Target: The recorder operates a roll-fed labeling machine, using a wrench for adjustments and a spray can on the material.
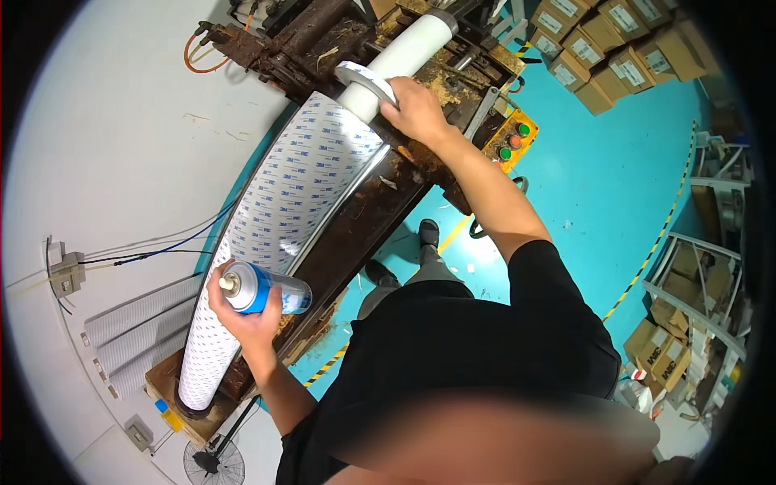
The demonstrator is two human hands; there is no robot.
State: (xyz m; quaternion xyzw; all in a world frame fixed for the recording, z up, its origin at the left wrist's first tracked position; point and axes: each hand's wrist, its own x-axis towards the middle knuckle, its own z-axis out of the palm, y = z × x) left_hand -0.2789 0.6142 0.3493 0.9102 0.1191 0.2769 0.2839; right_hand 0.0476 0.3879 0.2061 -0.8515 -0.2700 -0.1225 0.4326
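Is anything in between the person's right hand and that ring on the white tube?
No, nothing visible is in the way: the right hand touches the ring, which goes around the white tube.

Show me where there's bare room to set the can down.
Widest: the largely bare floor between control box, boxes and shelf. Narrower: the dark bed alongside the roll; I can't tell if it's level. Crowded: the machine's far end, with core, ring, wrench and right hand close together.
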